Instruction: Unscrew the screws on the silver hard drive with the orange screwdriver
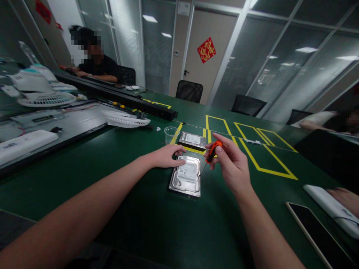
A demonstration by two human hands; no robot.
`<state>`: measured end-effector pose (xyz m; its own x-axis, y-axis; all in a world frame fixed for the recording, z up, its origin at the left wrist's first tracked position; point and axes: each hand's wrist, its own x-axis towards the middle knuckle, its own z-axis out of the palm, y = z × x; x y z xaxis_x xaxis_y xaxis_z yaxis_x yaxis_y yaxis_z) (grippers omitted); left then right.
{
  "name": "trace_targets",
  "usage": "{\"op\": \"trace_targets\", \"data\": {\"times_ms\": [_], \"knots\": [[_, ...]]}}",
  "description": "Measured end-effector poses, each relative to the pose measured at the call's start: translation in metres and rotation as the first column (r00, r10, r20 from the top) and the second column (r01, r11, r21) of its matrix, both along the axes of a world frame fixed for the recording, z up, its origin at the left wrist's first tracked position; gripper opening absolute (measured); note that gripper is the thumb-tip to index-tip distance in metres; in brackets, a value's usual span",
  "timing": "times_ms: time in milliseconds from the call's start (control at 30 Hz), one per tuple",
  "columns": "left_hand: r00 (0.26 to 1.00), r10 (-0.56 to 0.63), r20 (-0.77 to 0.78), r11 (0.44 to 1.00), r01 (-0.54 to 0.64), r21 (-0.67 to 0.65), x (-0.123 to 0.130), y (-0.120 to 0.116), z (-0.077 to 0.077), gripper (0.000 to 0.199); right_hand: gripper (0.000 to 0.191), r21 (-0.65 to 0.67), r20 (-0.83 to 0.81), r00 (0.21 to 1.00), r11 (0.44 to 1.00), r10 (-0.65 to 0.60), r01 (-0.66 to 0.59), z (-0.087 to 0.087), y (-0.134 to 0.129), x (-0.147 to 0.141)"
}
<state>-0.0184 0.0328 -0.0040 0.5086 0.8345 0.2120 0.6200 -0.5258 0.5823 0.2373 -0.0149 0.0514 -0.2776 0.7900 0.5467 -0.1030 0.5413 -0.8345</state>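
A silver hard drive (pixel 185 177) lies label side up on the green table in front of me. My left hand (pixel 167 156) grips its far left corner, the thumb on the top face and the fingers curled at the far edge. In my right hand (pixel 232 158) is a screwdriver (pixel 215 148) with an orange and black handle. Its thin shaft slants down to the drive's right edge, where the tip is too small to make out clearly. Just beyond stands a second hard drive (pixel 192 139), close to a clear plastic cup (pixel 171 134).
Yellow tape marks rectangles on the green table (pixel 134 224). At left are white fan parts (pixel 123 118), a long black bar (pixel 134 101) and a metal panel (pixel 81 121). A phone (pixel 314 235) and a white power strip (pixel 331 209) lie at right. Other people sit at far left and right.
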Motion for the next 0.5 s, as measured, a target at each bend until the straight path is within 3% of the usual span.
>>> {"op": "trace_targets", "data": {"times_ms": [500], "knots": [[1.0, -0.001, 0.006, 1.0, 0.001, -0.009, -0.0001, -0.0002, 0.0003, 0.054, 0.035, -0.005, 0.001, 1.0, 1.0, -0.014, 0.014, -0.0018, 0.002, 0.0018]]}}
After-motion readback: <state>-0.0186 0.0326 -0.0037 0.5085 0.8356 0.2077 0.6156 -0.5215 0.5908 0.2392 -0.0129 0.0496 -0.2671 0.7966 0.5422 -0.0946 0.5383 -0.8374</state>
